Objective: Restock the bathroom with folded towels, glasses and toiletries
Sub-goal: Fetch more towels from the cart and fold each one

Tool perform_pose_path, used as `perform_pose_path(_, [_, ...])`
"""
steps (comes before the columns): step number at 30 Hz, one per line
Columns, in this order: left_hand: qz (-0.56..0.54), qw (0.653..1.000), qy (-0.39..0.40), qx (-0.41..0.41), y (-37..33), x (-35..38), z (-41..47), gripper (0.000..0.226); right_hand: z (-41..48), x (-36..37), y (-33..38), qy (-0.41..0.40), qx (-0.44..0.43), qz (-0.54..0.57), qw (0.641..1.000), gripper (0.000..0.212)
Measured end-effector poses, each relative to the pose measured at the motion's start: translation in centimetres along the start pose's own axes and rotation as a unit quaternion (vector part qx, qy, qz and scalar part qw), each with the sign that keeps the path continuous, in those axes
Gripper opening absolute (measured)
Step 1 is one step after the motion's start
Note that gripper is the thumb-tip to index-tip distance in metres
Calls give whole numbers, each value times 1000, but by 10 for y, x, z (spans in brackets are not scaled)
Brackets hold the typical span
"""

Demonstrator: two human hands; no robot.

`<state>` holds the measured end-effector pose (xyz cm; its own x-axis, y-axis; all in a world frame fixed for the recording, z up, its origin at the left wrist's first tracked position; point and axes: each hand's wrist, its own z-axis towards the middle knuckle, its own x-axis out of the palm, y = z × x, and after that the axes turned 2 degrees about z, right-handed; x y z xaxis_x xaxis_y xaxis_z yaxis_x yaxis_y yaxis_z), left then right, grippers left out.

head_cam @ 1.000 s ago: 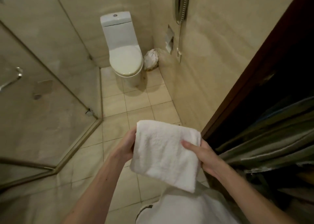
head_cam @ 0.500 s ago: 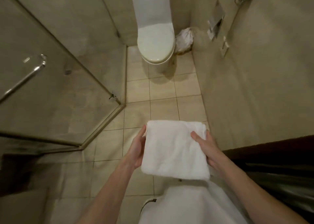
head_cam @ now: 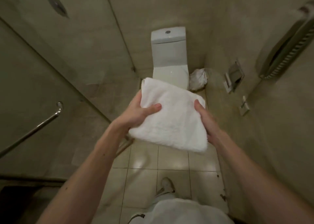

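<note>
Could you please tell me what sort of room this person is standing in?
Most likely a bathroom, perhaps a hotel's. A white toilet stands against the far wall, a glass shower screen with a metal handle is on the left, and a folded white towel is held in front.

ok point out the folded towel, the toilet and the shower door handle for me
folded towel [head_cam: 171,120], head view, middle of its top face
toilet [head_cam: 169,57], head view, front of the cistern
shower door handle [head_cam: 35,128], head view, midway along the metal bar
</note>
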<state>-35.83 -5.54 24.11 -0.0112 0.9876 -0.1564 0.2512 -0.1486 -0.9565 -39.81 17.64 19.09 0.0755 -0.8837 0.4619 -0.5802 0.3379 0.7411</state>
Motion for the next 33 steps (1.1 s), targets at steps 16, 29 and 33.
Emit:
perform_pose_path(16, [83, 965, -58, 241, -233, -170, 262, 37, 212, 176, 237, -17, -411, -199, 889, 79])
perform_pose_path(29, [-28, 948, -116, 294, -412, -255, 412, 69, 317, 292, 444, 21, -602, -234, 763, 26])
perform_pose_path(33, [-54, 939, 12, 339, -450, -277, 429, 70, 345, 312, 500, 20, -616, -196, 763, 14])
